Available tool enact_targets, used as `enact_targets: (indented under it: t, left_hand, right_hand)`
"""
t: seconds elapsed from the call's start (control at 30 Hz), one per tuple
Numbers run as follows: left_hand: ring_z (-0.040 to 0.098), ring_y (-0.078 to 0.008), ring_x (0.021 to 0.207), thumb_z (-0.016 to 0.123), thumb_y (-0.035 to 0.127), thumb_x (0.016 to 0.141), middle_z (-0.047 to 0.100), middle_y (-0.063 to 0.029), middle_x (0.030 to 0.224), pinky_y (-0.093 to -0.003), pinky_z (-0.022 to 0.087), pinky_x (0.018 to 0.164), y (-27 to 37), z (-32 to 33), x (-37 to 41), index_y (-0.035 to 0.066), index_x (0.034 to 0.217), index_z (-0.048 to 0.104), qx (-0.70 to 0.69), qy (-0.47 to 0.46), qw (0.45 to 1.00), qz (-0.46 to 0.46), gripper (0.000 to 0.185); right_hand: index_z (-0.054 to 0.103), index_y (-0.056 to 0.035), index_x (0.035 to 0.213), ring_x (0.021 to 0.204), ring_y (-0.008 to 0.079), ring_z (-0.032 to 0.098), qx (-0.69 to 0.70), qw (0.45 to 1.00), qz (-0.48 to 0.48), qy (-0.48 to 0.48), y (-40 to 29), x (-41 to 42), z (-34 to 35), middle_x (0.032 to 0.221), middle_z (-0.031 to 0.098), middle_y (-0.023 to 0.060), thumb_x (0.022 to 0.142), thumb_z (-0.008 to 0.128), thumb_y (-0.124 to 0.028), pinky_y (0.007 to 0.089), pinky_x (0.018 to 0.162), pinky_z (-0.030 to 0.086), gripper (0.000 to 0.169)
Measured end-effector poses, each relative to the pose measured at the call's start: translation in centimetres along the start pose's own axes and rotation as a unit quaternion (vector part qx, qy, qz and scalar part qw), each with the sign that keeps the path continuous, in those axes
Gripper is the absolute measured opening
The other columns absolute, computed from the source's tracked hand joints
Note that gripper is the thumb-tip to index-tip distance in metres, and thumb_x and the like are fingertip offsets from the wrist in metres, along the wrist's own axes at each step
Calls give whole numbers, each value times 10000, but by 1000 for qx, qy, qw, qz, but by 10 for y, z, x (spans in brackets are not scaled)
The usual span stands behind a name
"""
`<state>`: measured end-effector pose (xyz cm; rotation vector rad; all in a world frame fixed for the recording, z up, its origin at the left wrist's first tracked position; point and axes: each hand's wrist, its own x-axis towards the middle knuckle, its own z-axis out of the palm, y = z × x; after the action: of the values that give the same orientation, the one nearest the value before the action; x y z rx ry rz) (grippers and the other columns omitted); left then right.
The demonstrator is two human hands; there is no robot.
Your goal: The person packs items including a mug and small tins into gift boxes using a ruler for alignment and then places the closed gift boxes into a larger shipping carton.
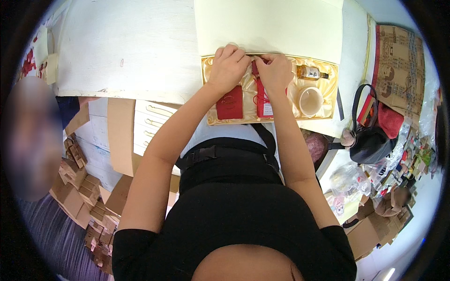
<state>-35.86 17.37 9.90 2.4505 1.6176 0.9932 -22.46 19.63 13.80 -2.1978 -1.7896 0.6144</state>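
Observation:
An open gift box (270, 121) lined with gold satin lies before me on the white table. My left hand (229, 68) is at its far wall, fingers curled down; what they touch is hidden. Close beside it, my right hand (276, 73) has thumb and forefinger on a small red item (255, 69), partly covered by the hand. A flat red packet (230, 103) sits in the near left of the box. Next to it is a red box (261, 100) tied with red cord. A small bottle of amber liquid (311, 72) and a cream cup (310, 101) occupy the right side.
The pale lid (269, 26) stands open at the far side. A carton (121, 135) with white boxes is below the table's near edge at left. Another person (33, 140) is at far left. A black bag (371, 145) and a printed cardboard carton (399, 70) are right.

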Motion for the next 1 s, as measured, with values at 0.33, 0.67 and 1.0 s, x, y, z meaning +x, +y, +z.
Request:
enact_targets:
  t: [0.33,0.67,1.0]
  left_hand:
    - [492,-199,862,607,132,679,518,-7,793,-347,379,763,3,1,-1,117,803,612,-34,10,999,1,125]
    - [469,-210,807,617,157,656,489,-2,771,-340,354,700,4,5,1,138,764,615,7,20,999,-32,110]
    - [481,-201,779,622,175,665,507,16,751,-347,358,673,5,10,6,163,723,623,51,3,998,-46,59]
  right_hand:
    - [701,-121,765,994,310,481,-53,993,104,20,-13,3,11,1017,561,104,703,626,-247,469,797,384,159]
    - [640,-26,835,973,319,432,-96,987,86,99,-26,-12,31,1016,486,141,763,586,-232,453,843,330,225]
    - [570,-30,835,947,311,433,-95,986,14,138,-14,-22,39,996,469,130,806,564,-223,425,806,319,195]
